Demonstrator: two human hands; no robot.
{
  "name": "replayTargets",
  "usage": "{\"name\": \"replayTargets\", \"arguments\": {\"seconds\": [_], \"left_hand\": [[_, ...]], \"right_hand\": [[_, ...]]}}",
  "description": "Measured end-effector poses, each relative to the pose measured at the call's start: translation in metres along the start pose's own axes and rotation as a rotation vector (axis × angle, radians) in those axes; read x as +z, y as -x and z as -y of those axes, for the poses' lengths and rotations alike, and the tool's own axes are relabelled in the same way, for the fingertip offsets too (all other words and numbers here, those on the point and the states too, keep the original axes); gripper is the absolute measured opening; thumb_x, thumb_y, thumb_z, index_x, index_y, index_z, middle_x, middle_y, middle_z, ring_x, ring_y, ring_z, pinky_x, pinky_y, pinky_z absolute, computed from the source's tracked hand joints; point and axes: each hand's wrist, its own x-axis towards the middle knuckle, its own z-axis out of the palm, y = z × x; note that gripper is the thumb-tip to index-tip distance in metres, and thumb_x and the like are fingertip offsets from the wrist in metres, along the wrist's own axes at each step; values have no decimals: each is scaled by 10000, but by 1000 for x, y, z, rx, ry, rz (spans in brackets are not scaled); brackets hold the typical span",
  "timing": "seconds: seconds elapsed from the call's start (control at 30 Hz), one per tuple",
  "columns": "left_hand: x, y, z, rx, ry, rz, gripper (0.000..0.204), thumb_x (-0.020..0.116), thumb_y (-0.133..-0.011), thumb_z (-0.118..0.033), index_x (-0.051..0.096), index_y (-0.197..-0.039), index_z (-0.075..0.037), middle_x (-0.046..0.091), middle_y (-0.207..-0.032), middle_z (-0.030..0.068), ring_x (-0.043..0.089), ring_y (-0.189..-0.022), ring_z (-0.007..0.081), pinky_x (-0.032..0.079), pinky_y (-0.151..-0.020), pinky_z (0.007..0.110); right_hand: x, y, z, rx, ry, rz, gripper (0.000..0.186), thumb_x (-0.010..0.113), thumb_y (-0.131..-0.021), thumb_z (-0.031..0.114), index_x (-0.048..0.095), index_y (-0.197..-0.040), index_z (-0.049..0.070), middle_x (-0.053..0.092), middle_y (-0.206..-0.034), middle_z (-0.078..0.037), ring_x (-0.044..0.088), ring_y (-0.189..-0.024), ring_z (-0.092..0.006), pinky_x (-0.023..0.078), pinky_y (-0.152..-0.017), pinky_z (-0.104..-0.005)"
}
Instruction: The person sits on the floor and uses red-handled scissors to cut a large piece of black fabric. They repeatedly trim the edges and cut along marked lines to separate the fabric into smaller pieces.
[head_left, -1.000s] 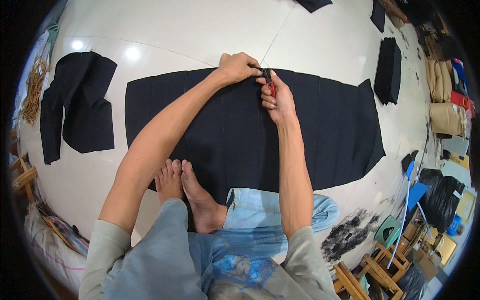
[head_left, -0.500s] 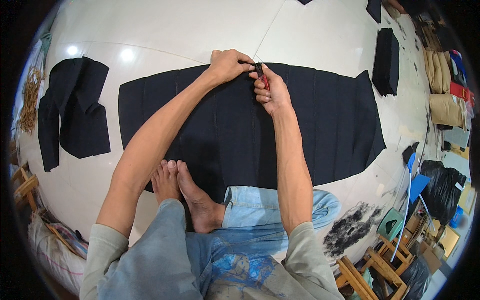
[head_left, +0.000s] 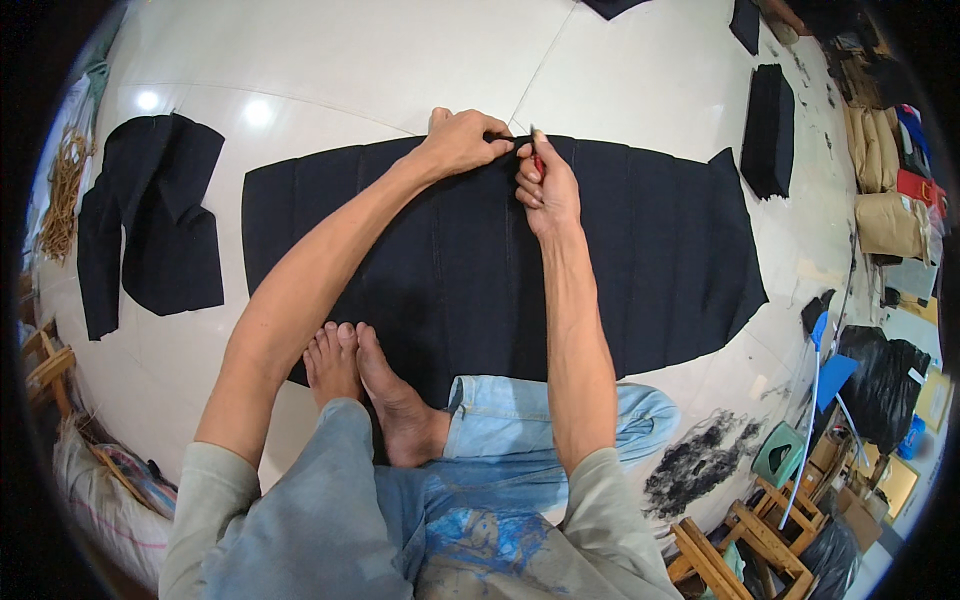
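A wide black fabric panel (head_left: 470, 250) with several vertical seam lines lies spread on the floor in front of me. At its far edge, my left hand (head_left: 462, 143) pinches the cloth between thumb and fingers. Close beside it, my right hand (head_left: 548, 187) is closed round a small red-handled tool (head_left: 538, 166). A thin pointed metal tip shows above the right thumb; the fingers hide the rest, so its exact kind is unclear. The two hands are a short gap apart. My bare feet rest at the panel's near edge.
Cut black fabric pieces (head_left: 160, 215) lie at the left, and a black fabric stack (head_left: 768, 130) sits at the far right. Wooden stools (head_left: 745, 540), a green plastic item (head_left: 778, 452) and a black plastic bag (head_left: 880, 385) crowd the right side. Brown cord (head_left: 65, 195) hangs at the left.
My right hand has turned a little and shifted slightly away from the left, with the tool's metal tip now pointing up past the thumb. My left hand keeps its pinch on the fabric edge.
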Motion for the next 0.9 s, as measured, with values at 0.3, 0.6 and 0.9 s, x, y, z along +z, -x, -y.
{"name": "replayTargets", "arguments": {"seconds": [0.3, 0.6, 0.9], "left_hand": [[30, -64, -47, 16, -34, 26, 380, 722, -852, -477, 790, -1081, -181, 776, -964, 80, 708, -952, 226, 395, -929, 493], [42, -64, -49, 6, 14, -37, 313, 715, -877, -403, 791, -1111, -210, 785, -954, 48, 724, -906, 196, 448, -975, 407], [49, -68, -39, 25, 101, -79, 281, 714, -879, -398, 801, -1095, -241, 785, -962, 18, 697, -925, 171, 310, -951, 433]], "right_hand": [[-55, 24, 32, -26, 42, -116, 457, 440, -1086, 405, 657, -1024, 8, 399, -601, 59, 272, -426, -27, 215, -367, -189], [-67, -3, 52, 92, 148, -77, 417, 473, -1070, 360, 652, -986, -8, 433, -598, 65, 282, -428, -12, 213, -366, -192], [-67, -5, 52, 94, 165, -95, 436, 448, -1083, 350, 659, -996, -21, 425, -598, 69, 271, -428, -4, 218, -357, -176]]}}
